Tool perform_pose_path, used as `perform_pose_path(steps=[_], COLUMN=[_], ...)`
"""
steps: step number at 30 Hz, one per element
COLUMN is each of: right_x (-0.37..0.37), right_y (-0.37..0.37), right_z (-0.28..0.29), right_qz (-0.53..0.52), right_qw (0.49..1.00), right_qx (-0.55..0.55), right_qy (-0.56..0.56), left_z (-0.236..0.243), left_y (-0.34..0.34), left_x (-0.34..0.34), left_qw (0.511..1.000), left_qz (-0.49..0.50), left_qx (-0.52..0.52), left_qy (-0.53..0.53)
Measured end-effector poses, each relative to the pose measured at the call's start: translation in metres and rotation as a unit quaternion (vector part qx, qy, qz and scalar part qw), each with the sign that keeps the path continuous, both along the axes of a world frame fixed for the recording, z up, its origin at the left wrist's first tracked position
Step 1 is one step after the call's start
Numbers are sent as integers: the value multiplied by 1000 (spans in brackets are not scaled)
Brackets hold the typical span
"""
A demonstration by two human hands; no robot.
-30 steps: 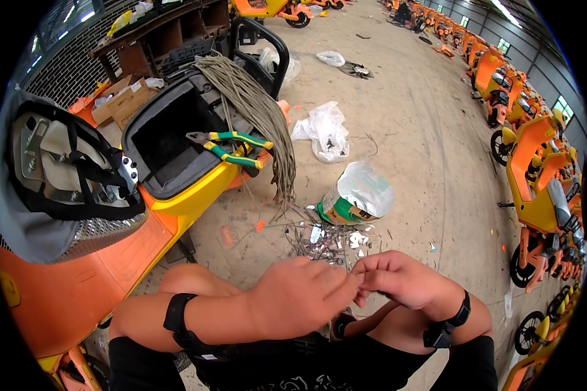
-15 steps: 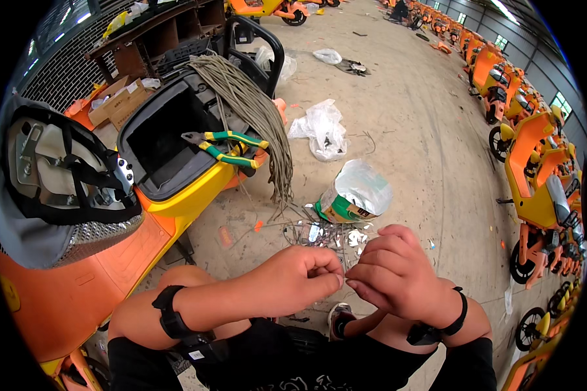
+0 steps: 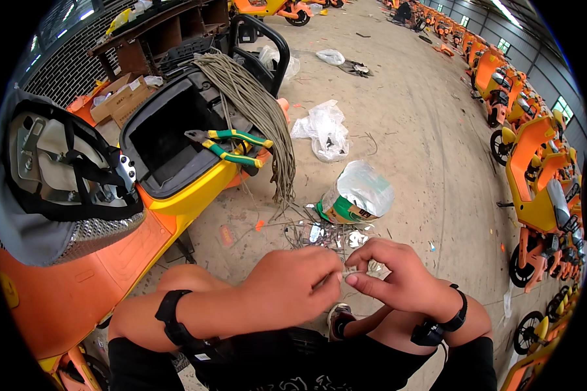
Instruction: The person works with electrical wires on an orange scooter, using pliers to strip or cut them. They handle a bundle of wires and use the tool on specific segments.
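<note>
In front of my lap, both hands are close together, fingertips almost meeting. My left hand (image 3: 297,283) is closed in a pinch, the back of the hand upward. My right hand (image 3: 401,277) is curled, thumb and forefinger bent toward the left fingertips. Something thin and pale seems to lie between them, too small to name. Pliers (image 3: 231,144) with green and yellow handles rest, jaws apart, on the rim of an open storage box (image 3: 176,189) on a yellow and orange scooter (image 3: 104,254). A bundle of grey-brown cord (image 3: 254,104) drapes over the same box.
A grey bag-like cover (image 3: 65,195) with metal parts stands at left on the scooter. Ahead on the floor are a green tub with a silvery lining (image 3: 359,195), scattered scraps (image 3: 316,233) and a white plastic bag (image 3: 323,130). Parked scooters (image 3: 535,176) line the right side.
My right hand's fingers have opened out from a tighter curl, with forefinger and thumb now arched. My left hand has turned slightly, its back more upward. The view has shifted a little.
</note>
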State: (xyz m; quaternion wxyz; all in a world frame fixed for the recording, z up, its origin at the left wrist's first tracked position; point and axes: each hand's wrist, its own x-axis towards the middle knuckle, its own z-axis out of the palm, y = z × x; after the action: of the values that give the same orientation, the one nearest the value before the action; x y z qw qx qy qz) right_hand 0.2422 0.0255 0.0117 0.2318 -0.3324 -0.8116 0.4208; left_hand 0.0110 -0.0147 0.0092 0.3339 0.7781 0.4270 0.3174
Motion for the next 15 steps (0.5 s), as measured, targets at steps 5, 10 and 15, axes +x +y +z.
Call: perform_pose_path(steps=[5,10,15], right_x=[1,0,5], right_y=[2,1,-1], right_z=[2,6,6], right_qz=[-8,-25,-79], right_qw=[940,918,953], right_qx=[341,395,-280], right_qy=[-30,-32,88], left_z=[0,-1,7], left_y=[18,17,9], left_x=[-11,-8,-7], left_qw=[941,937,996], left_qz=[-6,-30,-49], left_qx=[-310,-314,80], left_qy=[-133,-150,9])
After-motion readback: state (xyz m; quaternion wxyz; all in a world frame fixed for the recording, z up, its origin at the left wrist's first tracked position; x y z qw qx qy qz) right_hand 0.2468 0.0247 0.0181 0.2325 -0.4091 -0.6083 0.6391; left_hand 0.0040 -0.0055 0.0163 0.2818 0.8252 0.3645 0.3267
